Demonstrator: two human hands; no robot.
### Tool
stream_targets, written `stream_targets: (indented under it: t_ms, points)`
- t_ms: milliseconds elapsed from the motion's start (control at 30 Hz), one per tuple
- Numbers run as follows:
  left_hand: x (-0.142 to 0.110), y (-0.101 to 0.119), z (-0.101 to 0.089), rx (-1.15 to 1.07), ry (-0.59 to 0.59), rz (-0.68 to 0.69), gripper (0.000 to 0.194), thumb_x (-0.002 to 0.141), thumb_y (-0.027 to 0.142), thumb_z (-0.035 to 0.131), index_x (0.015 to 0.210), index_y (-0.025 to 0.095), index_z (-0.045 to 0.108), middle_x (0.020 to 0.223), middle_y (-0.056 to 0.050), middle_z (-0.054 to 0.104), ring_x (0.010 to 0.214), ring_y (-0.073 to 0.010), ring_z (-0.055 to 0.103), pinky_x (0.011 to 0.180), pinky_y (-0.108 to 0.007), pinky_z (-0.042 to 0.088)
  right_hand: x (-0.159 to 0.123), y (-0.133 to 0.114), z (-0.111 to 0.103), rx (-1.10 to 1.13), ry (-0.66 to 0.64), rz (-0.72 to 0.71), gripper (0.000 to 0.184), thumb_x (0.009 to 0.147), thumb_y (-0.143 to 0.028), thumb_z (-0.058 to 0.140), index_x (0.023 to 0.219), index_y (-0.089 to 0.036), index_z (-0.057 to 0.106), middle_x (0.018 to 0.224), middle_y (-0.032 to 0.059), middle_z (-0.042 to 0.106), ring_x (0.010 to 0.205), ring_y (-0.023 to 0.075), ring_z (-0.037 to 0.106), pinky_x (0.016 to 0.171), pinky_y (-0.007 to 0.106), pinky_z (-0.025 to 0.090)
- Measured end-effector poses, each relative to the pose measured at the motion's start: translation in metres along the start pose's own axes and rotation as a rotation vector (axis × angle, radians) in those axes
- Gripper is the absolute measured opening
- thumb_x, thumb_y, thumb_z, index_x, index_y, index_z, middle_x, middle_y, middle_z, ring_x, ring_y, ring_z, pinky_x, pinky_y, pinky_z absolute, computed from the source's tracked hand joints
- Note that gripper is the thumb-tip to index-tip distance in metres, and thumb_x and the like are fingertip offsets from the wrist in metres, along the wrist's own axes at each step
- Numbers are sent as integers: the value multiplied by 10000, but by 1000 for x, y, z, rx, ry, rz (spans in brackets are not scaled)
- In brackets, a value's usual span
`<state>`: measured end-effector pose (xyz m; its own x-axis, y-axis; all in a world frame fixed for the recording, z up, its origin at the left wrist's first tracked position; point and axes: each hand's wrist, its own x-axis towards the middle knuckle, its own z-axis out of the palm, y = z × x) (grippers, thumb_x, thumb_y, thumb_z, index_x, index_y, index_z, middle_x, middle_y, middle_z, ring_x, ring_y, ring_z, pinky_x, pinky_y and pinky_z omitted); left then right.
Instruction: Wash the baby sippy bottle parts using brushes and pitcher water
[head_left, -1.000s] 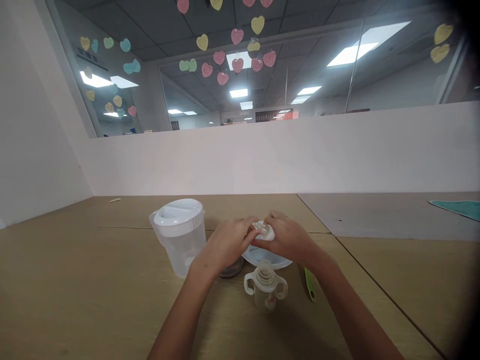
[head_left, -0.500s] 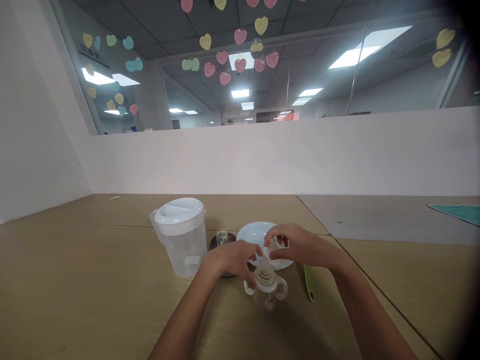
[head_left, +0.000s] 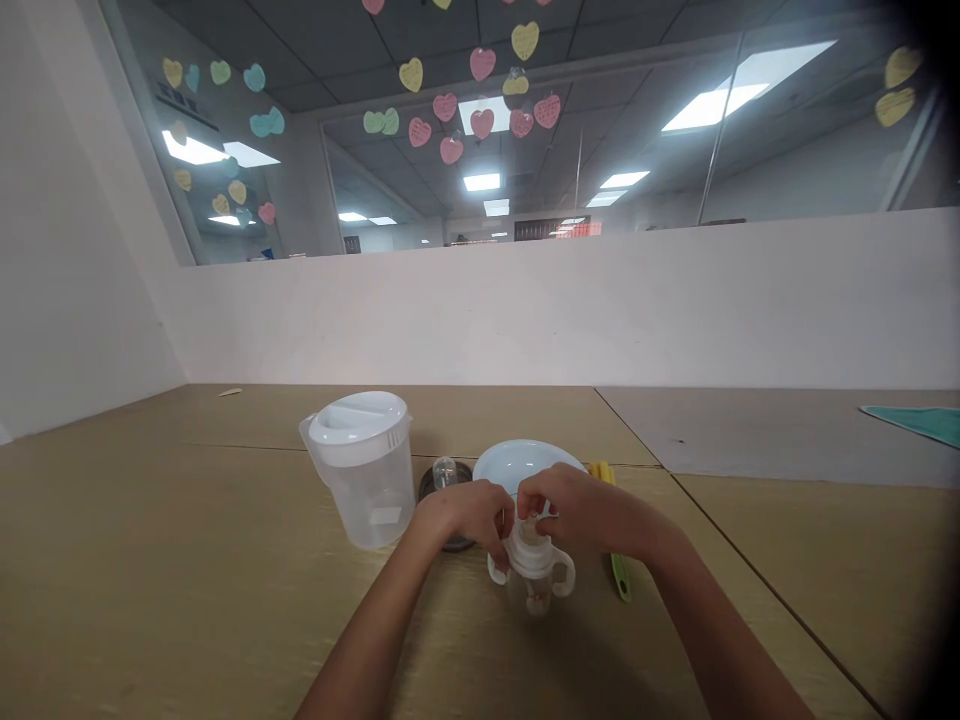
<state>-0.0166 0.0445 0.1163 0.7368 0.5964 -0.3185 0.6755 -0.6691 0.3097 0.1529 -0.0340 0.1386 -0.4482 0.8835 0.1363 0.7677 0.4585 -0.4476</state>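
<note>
A clear baby bottle point(head_left: 534, 594) with two white side handles stands upright on the table in front of me. My left hand point(head_left: 474, 515) is closed at the left of its neck, with the thumb down by the left handle. Between the bent fingers of my right hand point(head_left: 568, 505) is a bottle nipple point(head_left: 529, 530) with a white ring, now at the bottle's top. My fingers partly cover it, so I cannot tell how it is seated. Just behind both hands lies a pale blue plate point(head_left: 517, 460).
On the left stands a translucent pitcher point(head_left: 371, 495) with a white lid. Between it and the bottle, a dark round dish point(head_left: 427, 488) bears a clear domed piece point(head_left: 444, 472). A brush point(head_left: 620, 580) with green handle and yellow head lies right. Teal cloth point(head_left: 915, 420) lies far right.
My right hand has brought the nipple and ring from above the plate down and left onto the bottle's top. My left hand has stayed by the neck. The brush's yellow head has come into sight.
</note>
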Motion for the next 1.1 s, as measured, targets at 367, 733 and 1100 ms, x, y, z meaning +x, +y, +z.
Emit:
stream_targets:
  t_ms: [367, 733, 1100]
  points:
    - [0, -1, 2, -22, 5, -55, 271, 472, 361, 769, 652, 195, 651, 670, 25, 661, 589, -137, 574, 512, -214, 364, 11, -16, 9, -360, 103, 270, 373, 765, -516, 537, 685, -162, 626, 626, 64, 582, 571, 171, 539, 483, 264, 249]
    - [3, -3, 4, -7, 35, -35, 329, 480, 362, 758, 745, 198, 652, 720, 12, 669, 614, -148, 593, 514, -217, 373, 16, -13, 16, -460, 78, 207, 184, 757, -242, 481, 667, -154, 616, 632, 70, 596, 617, 174, 558, 493, 273, 221]
    - [0, 1, 1, -28, 1, -19, 521, 485, 371, 754, 974, 218, 656, 769, 1, 692, 681, -178, 629, 527, -220, 410, 9, -18, 11, -337, -47, 202, 314, 628, -340, 654, 898, -186, 610, 804, 51, 649, 722, 201, 595, 509, 246, 256]
